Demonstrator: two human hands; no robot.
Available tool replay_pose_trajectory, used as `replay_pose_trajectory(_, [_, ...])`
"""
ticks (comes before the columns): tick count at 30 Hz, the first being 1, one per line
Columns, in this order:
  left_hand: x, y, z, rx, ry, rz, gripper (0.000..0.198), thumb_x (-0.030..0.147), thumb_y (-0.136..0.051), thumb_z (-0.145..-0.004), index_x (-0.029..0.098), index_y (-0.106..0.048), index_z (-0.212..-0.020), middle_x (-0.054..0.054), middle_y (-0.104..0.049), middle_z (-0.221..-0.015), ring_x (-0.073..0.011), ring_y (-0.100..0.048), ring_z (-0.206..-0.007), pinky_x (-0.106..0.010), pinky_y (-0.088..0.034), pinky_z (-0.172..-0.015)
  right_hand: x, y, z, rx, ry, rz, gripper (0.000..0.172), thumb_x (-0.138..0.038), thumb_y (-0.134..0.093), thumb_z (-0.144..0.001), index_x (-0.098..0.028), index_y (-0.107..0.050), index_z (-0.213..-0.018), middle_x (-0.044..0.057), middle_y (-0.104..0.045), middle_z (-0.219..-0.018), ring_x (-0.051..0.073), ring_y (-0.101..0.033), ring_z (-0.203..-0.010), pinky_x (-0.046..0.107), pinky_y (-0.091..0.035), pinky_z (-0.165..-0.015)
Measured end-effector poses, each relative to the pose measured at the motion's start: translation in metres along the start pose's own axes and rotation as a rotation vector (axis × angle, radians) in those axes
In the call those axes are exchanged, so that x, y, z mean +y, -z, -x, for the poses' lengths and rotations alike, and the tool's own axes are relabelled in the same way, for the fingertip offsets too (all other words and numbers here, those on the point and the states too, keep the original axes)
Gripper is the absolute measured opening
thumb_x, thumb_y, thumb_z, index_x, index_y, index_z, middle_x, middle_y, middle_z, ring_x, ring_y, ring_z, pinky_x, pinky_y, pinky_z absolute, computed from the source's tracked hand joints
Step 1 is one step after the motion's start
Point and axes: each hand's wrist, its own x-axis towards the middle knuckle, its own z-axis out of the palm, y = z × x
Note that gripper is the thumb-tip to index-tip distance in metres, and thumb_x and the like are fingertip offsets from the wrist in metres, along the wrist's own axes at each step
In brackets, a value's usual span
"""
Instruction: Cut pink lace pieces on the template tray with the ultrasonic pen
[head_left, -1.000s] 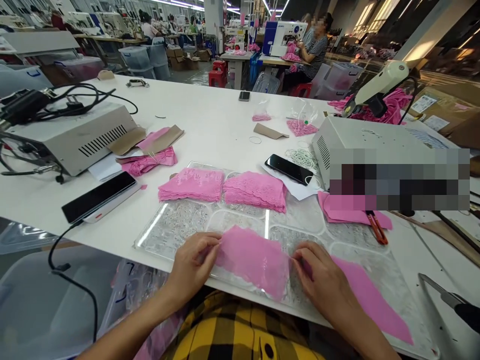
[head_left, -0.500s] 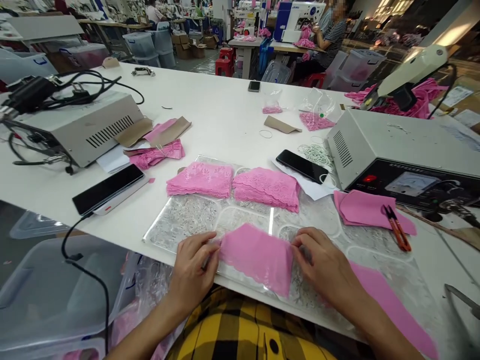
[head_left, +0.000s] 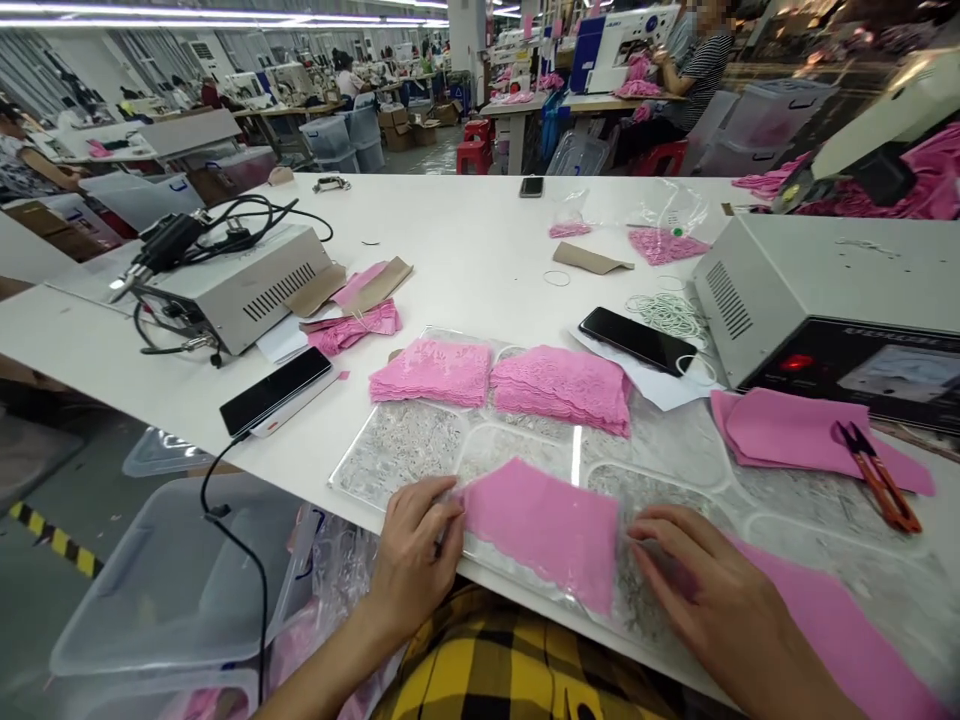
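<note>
A flat pink fabric piece (head_left: 544, 525) lies on a clear patterned mat (head_left: 405, 440) near the table's front edge. My left hand (head_left: 421, 535) pinches the left corner of this piece. Just off its right edge is my right hand (head_left: 705, 590), thumb and fingers apart, holding nothing that I can see. Behind the piece sit two stacks of pink lace, a left stack (head_left: 431, 372) and a right stack (head_left: 562, 387). More pink fabric (head_left: 847, 620) lies partly behind my right forearm.
Orange-handled snips (head_left: 877, 480) rest on folded pink fabric at the right. Grey machine boxes stand left (head_left: 247, 285) and right (head_left: 832, 290). A black phone (head_left: 637, 340) lies near rubber bands; another phone (head_left: 276, 390) is at the left. A person (head_left: 701, 80) sits beyond the table.
My right hand has let go of the fabric's right edge and moved slightly away to the right. My left hand remains at the left corner. The camera view has shifted, showing more background.
</note>
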Motion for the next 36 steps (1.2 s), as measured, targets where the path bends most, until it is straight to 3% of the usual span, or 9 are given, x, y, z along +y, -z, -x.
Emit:
replay_pose_trajectory(4, [0.000, 0.009, -0.004, 0.021, -0.040, -0.028, 0.010, 0.010, -0.056, -0.091, 0.019, -0.059, -0.096, -0.010, -0.065, -0.112, -0.0234, -0.062, -0.105, -0.040, -0.049, -0.090, 0.004, 0.020, 0.020, 0.083, -0.053, 0.026, 0.010, -0.021, -0.051, -0.093, -0.023, -0.060, -0.091, 0.003, -0.065, -0.089, 0.014, -0.066, -0.085, 0.023, -0.052, -0.075])
replay_pose_trajectory(8, [0.011, 0.004, -0.021, 0.028, -0.196, 0.060, 0.017, 0.006, -0.060, -0.088, 0.020, -0.062, -0.099, -0.008, -0.066, -0.109, -0.0225, -0.064, -0.099, -0.038, -0.050, -0.089, 0.022, 0.046, 0.054, 0.204, -0.180, 0.127, 0.007, -0.017, -0.056, -0.091, -0.021, -0.061, -0.092, 0.004, -0.065, -0.089, 0.014, -0.066, -0.084, 0.025, -0.053, -0.079])
replay_pose_trajectory(14, [0.075, -0.040, -0.062, -0.263, -0.554, 0.365, 0.020, 0.008, -0.050, -0.095, 0.017, -0.064, -0.106, -0.009, -0.069, -0.109, -0.0191, -0.064, -0.099, -0.034, -0.053, -0.087, 0.040, 0.071, 0.106, 0.330, -0.327, 0.235, 0.009, -0.015, -0.059, -0.089, -0.022, -0.063, -0.092, 0.004, -0.066, -0.090, 0.015, -0.066, -0.084, 0.028, -0.053, -0.078])
replay_pose_trajectory(18, [0.106, -0.066, -0.077, -0.436, -0.783, 0.327, 0.030, 0.011, -0.040, -0.099, 0.014, -0.062, -0.119, -0.011, -0.067, -0.124, -0.0221, -0.060, -0.117, -0.039, -0.050, -0.099, 0.049, 0.075, 0.129, 0.390, -0.402, 0.258, 0.010, -0.017, -0.060, -0.088, -0.023, -0.066, -0.093, 0.005, -0.068, -0.093, 0.015, -0.067, -0.086, 0.026, -0.054, -0.076])
replay_pose_trajectory(25, [0.114, -0.090, -0.092, -0.608, -0.977, 0.110, 0.043, 0.026, -0.037, -0.104, 0.019, -0.043, -0.146, -0.006, -0.043, -0.152, -0.0267, -0.037, -0.142, -0.050, -0.028, -0.119, 0.060, 0.078, 0.153, 0.368, -0.634, 0.170, 0.016, -0.032, -0.056, -0.090, -0.024, -0.069, -0.086, 0.007, -0.069, -0.100, 0.018, -0.070, -0.089, 0.025, -0.057, -0.070])
replay_pose_trajectory(33, [0.112, -0.100, -0.090, -0.565, -0.974, 0.011, 0.052, 0.043, -0.040, -0.103, 0.023, -0.035, -0.151, -0.002, -0.035, -0.156, -0.0259, -0.026, -0.147, -0.048, 0.002, -0.123, 0.061, 0.080, 0.145, 0.325, -0.715, 0.077, 0.016, -0.037, -0.060, -0.087, -0.024, -0.068, -0.082, 0.008, -0.068, -0.112, 0.022, -0.066, -0.104, 0.031, -0.056, -0.083])
replay_pose_trajectory(36, [0.110, -0.101, -0.088, -0.542, -0.974, -0.007, 0.052, 0.045, -0.039, -0.103, 0.025, -0.035, -0.151, -0.001, -0.036, -0.156, -0.0250, -0.023, -0.148, -0.048, 0.006, -0.122, 0.062, 0.078, 0.139, 0.324, -0.725, 0.034, 0.016, -0.035, -0.059, -0.087, -0.024, -0.066, -0.077, 0.009, -0.067, -0.113, 0.022, -0.066, -0.104, 0.031, -0.056, -0.080])
